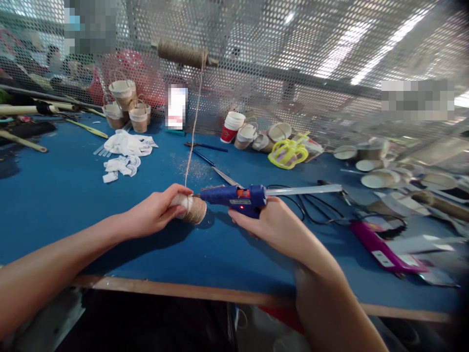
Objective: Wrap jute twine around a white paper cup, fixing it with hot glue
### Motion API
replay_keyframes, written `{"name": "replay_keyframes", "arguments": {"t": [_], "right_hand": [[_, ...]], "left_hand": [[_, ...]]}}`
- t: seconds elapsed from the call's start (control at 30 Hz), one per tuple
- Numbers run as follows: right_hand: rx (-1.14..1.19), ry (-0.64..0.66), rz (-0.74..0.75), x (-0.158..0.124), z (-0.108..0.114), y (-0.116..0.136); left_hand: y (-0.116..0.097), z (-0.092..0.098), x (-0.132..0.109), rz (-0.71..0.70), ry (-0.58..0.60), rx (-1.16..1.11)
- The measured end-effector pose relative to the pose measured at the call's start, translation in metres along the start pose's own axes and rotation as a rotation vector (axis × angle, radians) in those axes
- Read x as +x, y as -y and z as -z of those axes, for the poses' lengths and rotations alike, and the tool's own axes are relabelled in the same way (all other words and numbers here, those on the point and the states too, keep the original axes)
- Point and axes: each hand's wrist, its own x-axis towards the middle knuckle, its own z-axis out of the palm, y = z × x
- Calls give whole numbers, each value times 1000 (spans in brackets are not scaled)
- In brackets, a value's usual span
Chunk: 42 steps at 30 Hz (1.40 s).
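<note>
My left hand [163, 210] is closed around the white end of a small paper cup [196, 210] lying on its side, its other end wound with brown twine. From the cup a strand of twine [194, 127] runs up to a spool [181, 53] on the mesh panel. In my right hand [269, 220] is a blue hot glue gun [234, 195], with a red light lit and a clear glue stick [304, 190] sticking out of its back. The gun's nozzle meets the cup near the twine's edge; whether it touches cannot be told.
Behind the glue gun lie scissors [225, 176] and blue-handled pliers [208, 146]. White fabric strips [128, 144] are at left. Twine-handled cups [122, 93], stacked red-and-white cups [231, 128] and a yellow basket frame [287, 155] line the mesh. Black cables [311, 208] and a magenta box [388, 249] lie right.
</note>
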Motion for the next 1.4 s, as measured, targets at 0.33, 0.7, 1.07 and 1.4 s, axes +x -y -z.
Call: {"name": "replay_keyframes", "arguments": {"t": [0.33,0.7,1.07,1.4], "right_hand": [[-14,-27,40,-1,-1,-1],[34,8,16,-5,1,1],[44,64,-3,-10,1,2],[487,39,-190,11,15,-21]], "left_hand": [[1,0,0,-6,-2,-4],[1,0,0,14,2,-28],[2,1,1,37,-11,-25],[7,-2,2,96,-30,-67]]}}
